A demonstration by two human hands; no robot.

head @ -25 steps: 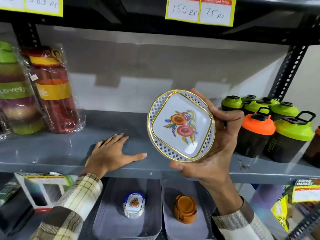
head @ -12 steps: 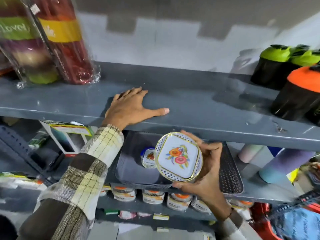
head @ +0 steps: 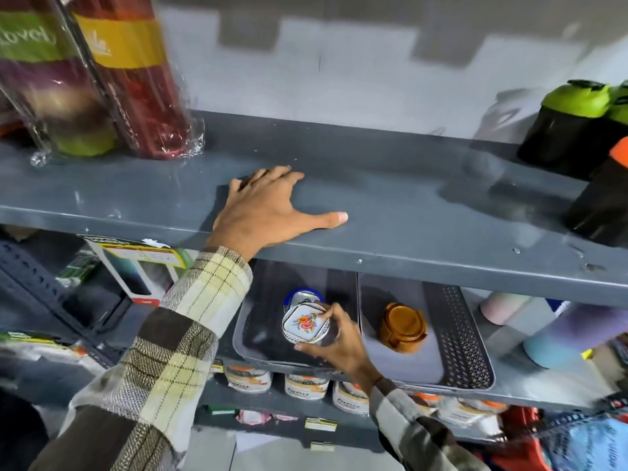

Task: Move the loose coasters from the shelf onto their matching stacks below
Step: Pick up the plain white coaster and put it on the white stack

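White and gold-rimmed, with a red and orange flower print, the coaster (head: 305, 323) sits in the person's right hand (head: 334, 345), fingers curled round its right and lower edges and the thumb under its near rim, so the grip is closed firmly on it. It is held face up, slightly tilted, over the left basket (head: 249, 348) on the lower shelf (head: 530, 385), just in front of the white floral stack (head: 301, 297) that stands near the basket's back wall. Whether the coaster touches that stack I cannot tell; it overlaps its near edge from where I stand.

In the right basket (head: 458, 338), pressed against the left one's side, an amber-brown stack (head: 403, 327) stands towards the left half, well apart from the hand.

Up on the grey upper shelf (head: 424, 212), the left hand (head: 268, 209) lies palm down near the front edge, fingers spread flat and the thumb stretched out to the right along the lip; it holds nothing. A plaid sleeve (head: 190, 321) hangs from it across the shelf front.

At the upper shelf's left end stand wrapped bottles (head: 129, 79) in clear film, and at its right end green-lidded shakers (head: 571, 124) crowd the corner.
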